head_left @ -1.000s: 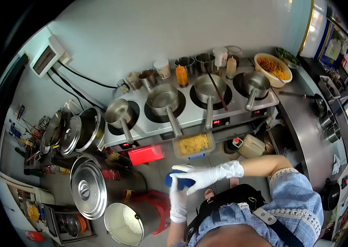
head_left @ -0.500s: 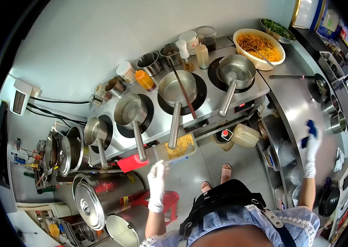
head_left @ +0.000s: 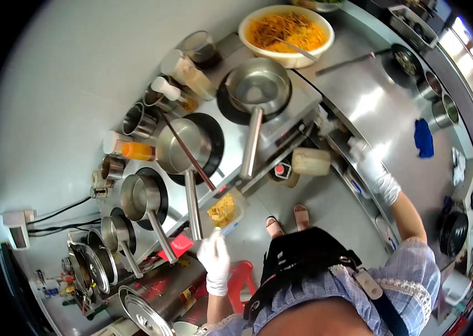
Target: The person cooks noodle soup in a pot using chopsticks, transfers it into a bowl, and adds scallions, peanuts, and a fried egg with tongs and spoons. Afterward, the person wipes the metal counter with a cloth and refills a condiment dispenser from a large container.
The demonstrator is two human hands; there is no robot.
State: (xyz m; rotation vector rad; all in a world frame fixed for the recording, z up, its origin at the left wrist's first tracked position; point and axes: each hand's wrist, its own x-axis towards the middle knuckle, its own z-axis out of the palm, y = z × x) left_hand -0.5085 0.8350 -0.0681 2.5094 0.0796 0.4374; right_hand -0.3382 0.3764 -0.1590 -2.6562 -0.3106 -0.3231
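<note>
My left hand, in a white glove, is raised in front of the stove with its fingers drawn together and nothing visible in them. It is just below a clear tub of yellow pieces. My right hand, also white-gloved, hovers over the near edge of the steel counter. It is somewhat blurred; thumb and fingers look apart, and it holds nothing I can see. A dark blue cloth lies on the counter to its right. The nearest saucepan stands to its upper left.
More saucepans stand on the stove; chopsticks lie across one pan, and handles jut over the front edge. A white basin holds orange and yellow shreds. A red stool and lidded pot are at lower left.
The blue cloth has left my right hand and lies on the counter. That hand has moved left towards the counter's edge. The view has turned right; my left hand stays raised.
</note>
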